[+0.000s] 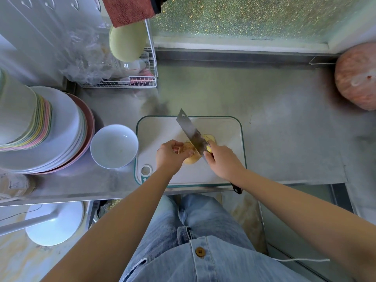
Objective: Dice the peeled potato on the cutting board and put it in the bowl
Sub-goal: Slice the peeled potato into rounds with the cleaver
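The potato (190, 156) – pale yellow, smooth and rounded – lies on the middle of the cutting board (225, 127), a little toward its near edge. The left hand (169, 156) holds it from the left side, the fingers curled down over its top. The broad, flat steel blade of the knife (190, 130) stands tilted across the potato, and a smaller piece (209, 137) of the same yellow shows on the far side of the blade. The right hand (222, 161) grips the knife handle with the fingers wrapped tightly around it; the dark end of the handle sticks out past the front edge of the counter (284, 129).

The board is a white rectangle with rounded corners and a green rim (its near edge lies almost along the counter's front edge), and its right part shows bare surface. The bowl (114, 146) – white, round, glossy – stands just beside the board's left edge. Further left is a stack of plates (61, 129), behind it a wire rack (142, 80). To the right a wide stretch of dull, scuffed steel runs to a round wooden block (358, 76) at the far corner
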The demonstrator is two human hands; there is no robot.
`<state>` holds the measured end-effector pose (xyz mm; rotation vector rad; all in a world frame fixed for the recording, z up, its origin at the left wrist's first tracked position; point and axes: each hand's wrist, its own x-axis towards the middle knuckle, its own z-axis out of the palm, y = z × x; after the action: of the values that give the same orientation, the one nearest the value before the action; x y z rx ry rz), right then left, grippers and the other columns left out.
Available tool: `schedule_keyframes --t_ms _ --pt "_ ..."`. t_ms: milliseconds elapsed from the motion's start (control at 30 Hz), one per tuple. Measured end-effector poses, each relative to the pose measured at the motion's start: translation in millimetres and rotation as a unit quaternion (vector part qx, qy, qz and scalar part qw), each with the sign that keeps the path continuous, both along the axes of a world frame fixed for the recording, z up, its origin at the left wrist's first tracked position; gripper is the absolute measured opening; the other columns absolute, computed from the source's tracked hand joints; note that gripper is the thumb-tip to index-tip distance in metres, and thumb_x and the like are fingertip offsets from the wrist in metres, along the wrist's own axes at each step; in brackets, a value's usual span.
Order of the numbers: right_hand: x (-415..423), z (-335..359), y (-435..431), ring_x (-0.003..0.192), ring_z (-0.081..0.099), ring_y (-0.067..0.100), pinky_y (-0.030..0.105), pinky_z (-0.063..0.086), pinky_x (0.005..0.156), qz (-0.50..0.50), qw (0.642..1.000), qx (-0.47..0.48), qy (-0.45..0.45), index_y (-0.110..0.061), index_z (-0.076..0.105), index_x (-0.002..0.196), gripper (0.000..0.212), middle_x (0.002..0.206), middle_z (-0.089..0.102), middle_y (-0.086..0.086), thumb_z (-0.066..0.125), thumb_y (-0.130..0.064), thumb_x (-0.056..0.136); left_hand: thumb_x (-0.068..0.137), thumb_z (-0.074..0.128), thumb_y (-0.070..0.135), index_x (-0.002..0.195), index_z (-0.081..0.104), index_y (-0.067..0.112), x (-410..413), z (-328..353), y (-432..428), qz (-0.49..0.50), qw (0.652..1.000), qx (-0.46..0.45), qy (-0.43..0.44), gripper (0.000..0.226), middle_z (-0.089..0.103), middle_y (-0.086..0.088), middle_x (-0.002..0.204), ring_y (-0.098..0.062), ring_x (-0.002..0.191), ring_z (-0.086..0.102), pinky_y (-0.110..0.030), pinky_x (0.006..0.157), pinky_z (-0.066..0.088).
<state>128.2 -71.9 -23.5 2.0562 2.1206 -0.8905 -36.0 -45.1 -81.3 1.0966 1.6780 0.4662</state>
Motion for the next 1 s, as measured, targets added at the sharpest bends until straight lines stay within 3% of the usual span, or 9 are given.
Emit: schedule_keyframes --t_ms 300,433,633,800,1000 --pt "5.4 26.3 -2.3 0.082 0.057 0.039 0.033 0.031 0.062 0.032 0.999 -0.018 -0.025 -0.007 0.045 0.117 0.025 0.086 0.059 0.020 0.039 -0.024 0.099 0.070 0.084 0.036 0.097 0.069 0.020 -0.7 -0.8 0.4 0.004 1.000 -0.004 -0.012 0.036 0.069 0.004 0.089 -0.021 0.083 0.066 -0.045 0.075 0.059" --pt "9.4 28.2 -5.4 0.071 0.048 0.036 0.033 0.031 0.060 0.034 0.999 -0.027 -0.024 -0.008 0.045 0.110 0.019 0.074 0.046 0.009 0.040 -0.022 0.098 0.070 0.085 0.036 0.096 0.068 0.021 -0.7 -0.8 1.1 0.005 1.000 -0.006 -0.011 0.035 0.069 0.004 0.089 -0.021 0.082 0.067 -0.045 0.076 0.059" --pt "11.8 29.0 -8.9 0.066 0.043 0.032 0.033 0.032 0.058 0.041 0.998 -0.018 -0.035 -0.008 0.044 0.119 0.027 0.072 0.047 0.008 0.040 -0.024 0.098 0.068 0.086 0.036 0.098 0.068 0.021 -1.1 -0.6 1.6 0.009 1.000 -0.015 -0.014 0.038 0.069 0.004 0.090 -0.022 0.082 0.067 -0.044 0.075 0.059" --pt "11.1 29.8 -8.2 0.066 0.042 0.031 0.032 0.029 0.058 0.049 0.998 -0.026 -0.038 -0.008 0.044 0.115 0.024 0.065 0.039 0.001 0.038 -0.023 0.098 0.069 0.085 0.036 0.099 0.068 0.021 -0.5 0.8 2.1 0.010 1.000 -0.018 -0.013 0.037 0.069 0.003 0.091 -0.022 0.082 0.067 -0.044 0.075 0.059" --pt "3.9 32.7 -10.6 0.072 0.044 0.031 0.032 0.030 0.061 0.059 0.996 -0.039 -0.057 -0.007 0.044 0.109 0.019 0.081 0.051 0.010 0.037 -0.022 0.099 0.070 0.085 0.035 0.098 0.067 0.021 0.4 2.3 1.7 0.013 1.000 -0.019 -0.012 0.037 0.069 0.003 0.092 -0.020 0.083 0.067 -0.042 0.076 0.060"
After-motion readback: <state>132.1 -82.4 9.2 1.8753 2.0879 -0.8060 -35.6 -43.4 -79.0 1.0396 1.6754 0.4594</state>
